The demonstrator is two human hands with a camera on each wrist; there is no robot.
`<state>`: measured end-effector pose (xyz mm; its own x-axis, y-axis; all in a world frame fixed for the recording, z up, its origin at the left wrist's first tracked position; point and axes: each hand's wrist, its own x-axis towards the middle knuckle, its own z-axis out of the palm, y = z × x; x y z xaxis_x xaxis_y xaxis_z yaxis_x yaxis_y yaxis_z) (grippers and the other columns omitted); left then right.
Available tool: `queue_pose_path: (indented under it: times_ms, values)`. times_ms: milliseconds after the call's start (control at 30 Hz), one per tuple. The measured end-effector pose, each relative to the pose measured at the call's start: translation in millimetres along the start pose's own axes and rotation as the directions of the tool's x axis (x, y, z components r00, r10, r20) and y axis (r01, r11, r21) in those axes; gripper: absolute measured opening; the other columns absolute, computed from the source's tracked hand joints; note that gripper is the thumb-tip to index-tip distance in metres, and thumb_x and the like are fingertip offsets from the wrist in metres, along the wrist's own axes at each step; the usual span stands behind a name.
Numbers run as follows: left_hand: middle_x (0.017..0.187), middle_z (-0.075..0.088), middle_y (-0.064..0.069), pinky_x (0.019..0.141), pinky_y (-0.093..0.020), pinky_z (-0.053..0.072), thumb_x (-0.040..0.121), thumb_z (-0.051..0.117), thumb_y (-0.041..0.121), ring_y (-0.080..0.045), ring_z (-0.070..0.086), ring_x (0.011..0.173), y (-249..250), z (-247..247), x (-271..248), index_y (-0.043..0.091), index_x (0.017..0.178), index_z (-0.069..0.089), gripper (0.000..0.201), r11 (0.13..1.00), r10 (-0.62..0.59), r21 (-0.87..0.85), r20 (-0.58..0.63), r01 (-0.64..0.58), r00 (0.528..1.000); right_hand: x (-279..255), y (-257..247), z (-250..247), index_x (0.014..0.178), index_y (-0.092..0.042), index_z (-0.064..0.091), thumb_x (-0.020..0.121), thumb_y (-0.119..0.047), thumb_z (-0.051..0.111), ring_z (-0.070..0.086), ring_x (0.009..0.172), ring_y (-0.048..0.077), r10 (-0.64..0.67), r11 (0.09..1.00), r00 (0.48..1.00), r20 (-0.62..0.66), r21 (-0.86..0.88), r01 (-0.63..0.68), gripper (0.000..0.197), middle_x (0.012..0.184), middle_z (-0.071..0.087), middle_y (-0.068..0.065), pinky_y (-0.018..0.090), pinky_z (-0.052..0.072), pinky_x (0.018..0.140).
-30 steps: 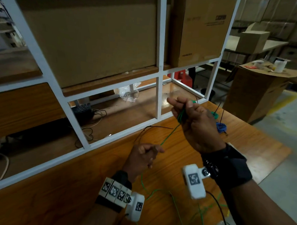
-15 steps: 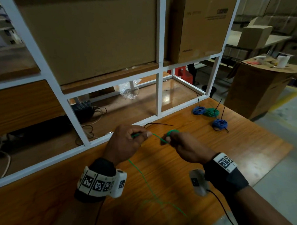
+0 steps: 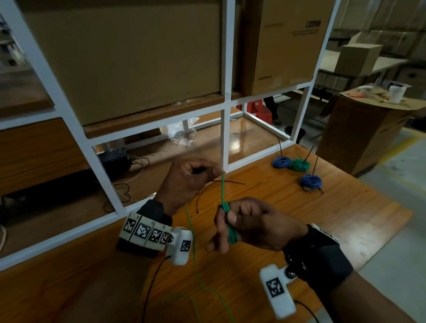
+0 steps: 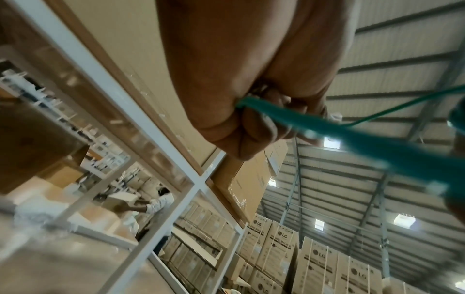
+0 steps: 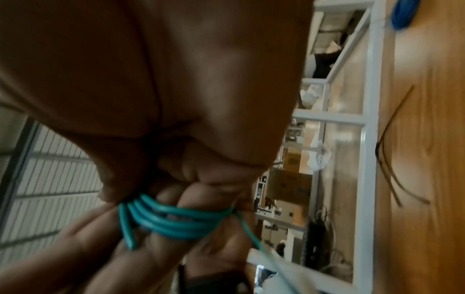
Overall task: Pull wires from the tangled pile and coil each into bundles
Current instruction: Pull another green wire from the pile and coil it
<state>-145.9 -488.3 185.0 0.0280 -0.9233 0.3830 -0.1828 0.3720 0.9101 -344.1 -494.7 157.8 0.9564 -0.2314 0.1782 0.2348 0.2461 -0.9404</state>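
Since half a second ago the left hand [image 3: 189, 182] has risen toward the white frame [image 3: 224, 127], and the strand between the hands now runs nearly upright instead of level.

Largest first: the wooden tabletop [image 3: 339, 215] carries the work, with the white frame and stacked cardboard boxes [image 3: 288, 42] behind it. At its far right lie three finished bundles, two blue [image 3: 281, 162] [image 3: 310, 181] and one green [image 3: 299, 164], close together, each with a black tie sticking up. Loose black ties [image 3: 205, 192] lie on the tabletop beneath the hands.

The right hand [image 3: 253, 224] has its fingers curled round a small green coil [image 3: 229, 229] of several turns, held above the tabletop. The left hand pinches the green wire [image 3: 222, 188] just above that coil. The slack trails down past the left wrist, across the tabletop and out of view at the near edge.

Judgement: coiling is early, with most of the wire unwound. To do the step well, each new turn should sit beside the last at equal size, under light steady tension, with the right thumb pinning every turn before the left hand takes a new hold lower on the slack.
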Motion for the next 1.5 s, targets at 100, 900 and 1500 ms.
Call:
queue_pose_path:
  times_ms: [100, 900, 1500]
  values:
    - [0.062, 0.062, -0.015, 0.053, -0.031, 0.044, 0.084, 0.073, 0.033, -0.02, 0.049, 0.054, -7.7, 9.2, 1.4, 0.026, 0.08, 0.078, 0.01, 0.993, -0.094, -0.078, -0.014, 0.092, 0.995, 5.1, -5.2, 7.4, 0.107, 0.002, 0.06, 0.104, -0.007, 0.043, 0.072, 0.102, 0.03, -0.149, 0.959, 0.989, -0.016, 0.24, 0.148, 0.02, 0.092, 0.074, 0.015, 0.036, 0.058, 0.089]
    - [0.066, 0.07, 0.02, 0.065, -0.019, 0.051, 0.092, 0.07, 0.03, 0.008, 0.063, 0.064, -20.2, 7.6, -17.8, 0.021, 0.084, 0.08, 0.016, 0.908, -0.243, 0.335, -0.072, 0.253, 0.967, 13.7, -7.0, -64.2, 0.112, -0.025, 0.069, 0.11, -0.022, 0.042, 0.066, 0.108, 0.012, -0.112, 0.505, 0.637, -0.763, -0.596, -0.624, 0.027, 0.115, 0.07, -0.007, 0.037, 0.056, 0.095]
    - [0.051, 0.057, 0.004, 0.043, -0.023, 0.033, 0.084, 0.071, 0.023, -0.01, 0.043, 0.043, -12.4, -0.4, 30.3, 0.011, 0.082, 0.074, 0.013, 0.993, -0.071, -0.091, 0.032, 0.074, 0.997, 26.9, 4.5, -5.2, 0.12, -0.001, 0.065, 0.101, -0.013, 0.053, 0.071, 0.107, 0.02, 0.041, 0.99, 0.996, 0.083, 0.131, -0.051, 0.025, 0.111, 0.076, 0.013, 0.029, 0.055, 0.097]
